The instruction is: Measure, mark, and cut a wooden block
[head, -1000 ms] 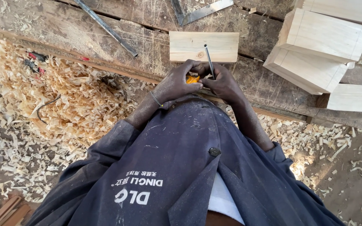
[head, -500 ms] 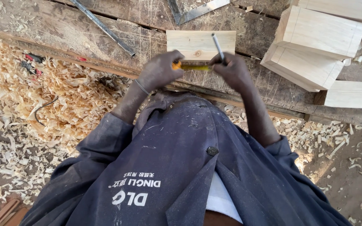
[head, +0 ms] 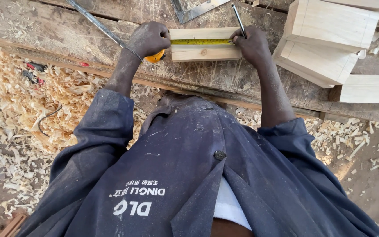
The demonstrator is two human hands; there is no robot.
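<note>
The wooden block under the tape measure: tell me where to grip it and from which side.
Grip the wooden block across its two long edges near the bare middle, coming from above. It lies flat on the workbench, and both hands cover its ends.

Right of the right grip, pale wooden blocks [head: 330, 39] lie stacked on the worn bench [head: 44, 30]. Beyond the grips rests a steel square [head: 194, 11]; left of the left grip, a thin metal rod [head: 95, 22]. Wood shavings [head: 31, 109] cover the floor below.
</note>
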